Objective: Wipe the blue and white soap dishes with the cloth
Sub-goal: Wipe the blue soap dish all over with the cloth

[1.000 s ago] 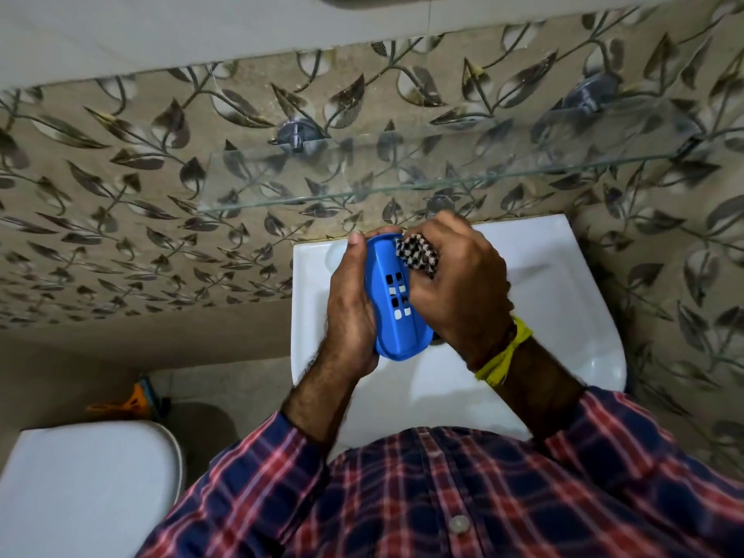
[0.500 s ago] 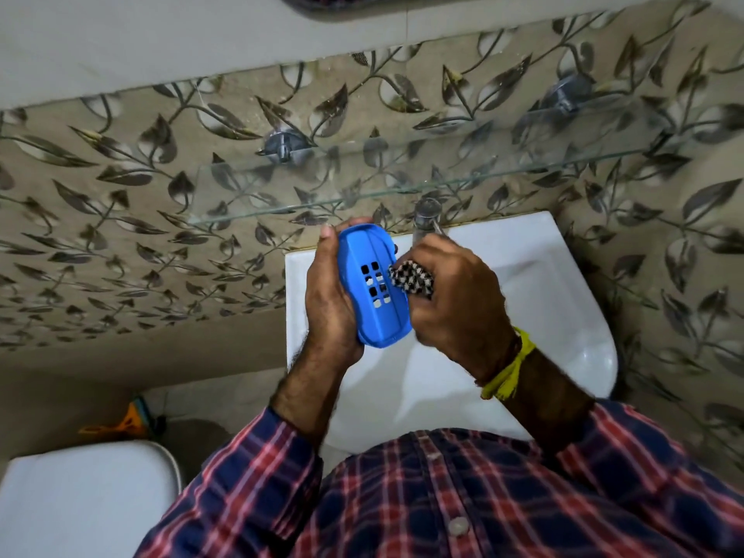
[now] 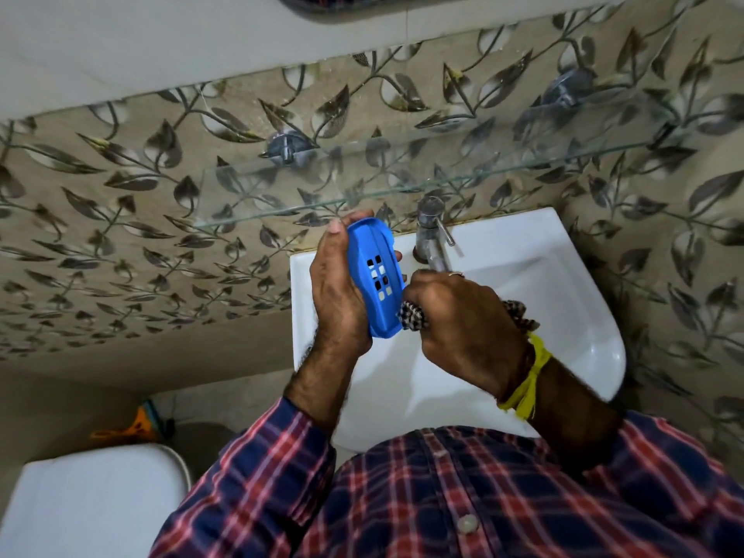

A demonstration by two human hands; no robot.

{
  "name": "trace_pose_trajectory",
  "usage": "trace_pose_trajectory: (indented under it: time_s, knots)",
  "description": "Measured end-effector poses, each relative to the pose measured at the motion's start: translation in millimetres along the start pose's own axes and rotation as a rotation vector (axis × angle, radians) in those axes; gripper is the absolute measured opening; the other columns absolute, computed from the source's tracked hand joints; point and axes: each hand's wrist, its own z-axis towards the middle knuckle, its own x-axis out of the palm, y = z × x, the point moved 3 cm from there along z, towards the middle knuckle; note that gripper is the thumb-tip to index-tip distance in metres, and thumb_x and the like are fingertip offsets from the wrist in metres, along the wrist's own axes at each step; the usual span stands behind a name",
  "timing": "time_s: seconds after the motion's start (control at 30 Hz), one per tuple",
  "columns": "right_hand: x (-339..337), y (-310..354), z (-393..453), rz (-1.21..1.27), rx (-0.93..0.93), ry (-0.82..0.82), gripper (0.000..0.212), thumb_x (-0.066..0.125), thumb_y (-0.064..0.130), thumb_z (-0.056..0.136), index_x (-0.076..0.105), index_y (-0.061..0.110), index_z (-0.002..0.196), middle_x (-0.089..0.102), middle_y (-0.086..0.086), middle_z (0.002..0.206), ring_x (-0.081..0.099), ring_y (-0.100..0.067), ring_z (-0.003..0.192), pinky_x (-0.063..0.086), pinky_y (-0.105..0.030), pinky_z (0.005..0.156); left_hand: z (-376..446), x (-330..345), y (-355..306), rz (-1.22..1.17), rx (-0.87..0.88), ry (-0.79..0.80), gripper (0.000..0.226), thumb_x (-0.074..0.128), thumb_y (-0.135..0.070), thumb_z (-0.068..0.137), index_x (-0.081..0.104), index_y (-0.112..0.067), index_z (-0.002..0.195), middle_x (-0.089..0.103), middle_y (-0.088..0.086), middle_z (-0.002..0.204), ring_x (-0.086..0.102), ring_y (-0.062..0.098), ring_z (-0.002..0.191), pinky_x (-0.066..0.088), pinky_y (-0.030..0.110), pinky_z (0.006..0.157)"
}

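My left hand (image 3: 340, 292) grips a blue soap dish (image 3: 372, 271) from its left side and holds it upright over the sink, its slotted face turned to the right. My right hand (image 3: 463, 328) is closed around a black-and-white checked cloth (image 3: 410, 318), which presses against the lower right edge of the dish. A tail of the cloth sticks out behind my right wrist. No white soap dish is in view.
Under my hands sits a white sink (image 3: 563, 300) with a chrome tap (image 3: 432, 235) just right of the dish. A glass shelf (image 3: 402, 179) juts from the leaf-patterned wall above it. A white toilet tank (image 3: 92, 505) stands at the lower left.
The cloth in my right hand has slid down the dish, from its upper part to its lower edge. The tap has come into view behind my hands.
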Motion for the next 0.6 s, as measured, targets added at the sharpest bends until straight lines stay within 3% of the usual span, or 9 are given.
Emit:
trace_pose_trajectory:
  time_s: [0.1, 0.2, 0.3, 0.43, 0.5, 0.6]
  knots:
    - [-2, -3, -1, 0.055, -0.029, 0.127, 0.035, 0.049, 0.002, 0.081, 0.068, 0.016, 0.106, 0.065, 0.000, 0.108, 0.061, -0.029, 0.103, 0.052, -0.041, 0.081, -1, 1, 5, 0.025, 0.001, -0.002, 0.051, 0.045, -0.052, 0.091, 0.065, -0.010, 0.112, 0.062, 0.022, 0.102, 0.057, 0.040, 0.089, 0.048, 0.053, 0.081]
    - [-5, 4, -3, 0.282, -0.087, 0.221, 0.037, 0.051, -0.006, 0.072, 0.072, 0.013, 0.096, 0.068, -0.001, 0.100, 0.064, -0.026, 0.099, 0.053, -0.041, 0.083, -3, -2, 11, 0.025, 0.015, -0.010, 0.045, 0.047, -0.053, 0.092, 0.071, -0.017, 0.106, 0.065, 0.020, 0.100, 0.062, 0.038, 0.085, 0.050, 0.053, 0.080]
    - [-2, 11, -8, 0.141, -0.106, 0.139, 0.041, 0.054, -0.004, 0.076, 0.070, 0.024, 0.101, 0.065, 0.006, 0.103, 0.060, -0.022, 0.099, 0.052, -0.034, 0.078, -1, -6, 13, 0.047, 0.015, -0.033, 0.045, 0.048, -0.054, 0.093, 0.072, -0.019, 0.106, 0.067, 0.020, 0.098, 0.063, 0.040, 0.087, 0.050, 0.056, 0.082]
    - [-3, 1, -5, -0.058, -0.110, 0.093, 0.047, 0.051, -0.002, 0.081, 0.064, 0.030, 0.114, 0.059, 0.008, 0.110, 0.055, -0.023, 0.104, 0.049, -0.035, 0.077, 0, -6, 12, 0.084, -0.004, -0.059, 0.046, 0.049, -0.056, 0.090, 0.074, -0.020, 0.104, 0.071, 0.013, 0.084, 0.069, 0.031, 0.072, 0.058, 0.039, 0.067]
    - [-1, 2, -3, -0.028, -0.143, 0.115, 0.046, 0.051, -0.002, 0.080, 0.065, 0.028, 0.112, 0.061, 0.007, 0.110, 0.055, -0.023, 0.102, 0.049, -0.035, 0.075, -1, -7, 11, 0.112, 0.003, -0.079, 0.050, 0.048, -0.057, 0.090, 0.072, -0.016, 0.107, 0.070, 0.015, 0.084, 0.068, 0.028, 0.071, 0.057, 0.035, 0.064]
    - [-1, 13, -7, 0.117, -0.189, 0.140, 0.039, 0.055, -0.005, 0.074, 0.067, 0.023, 0.098, 0.064, 0.004, 0.098, 0.057, -0.023, 0.090, 0.043, -0.029, 0.065, -2, -10, 8, 0.085, -0.009, -0.101, 0.053, 0.046, -0.057, 0.092, 0.069, -0.012, 0.109, 0.063, 0.021, 0.095, 0.061, 0.033, 0.079, 0.052, 0.039, 0.070]
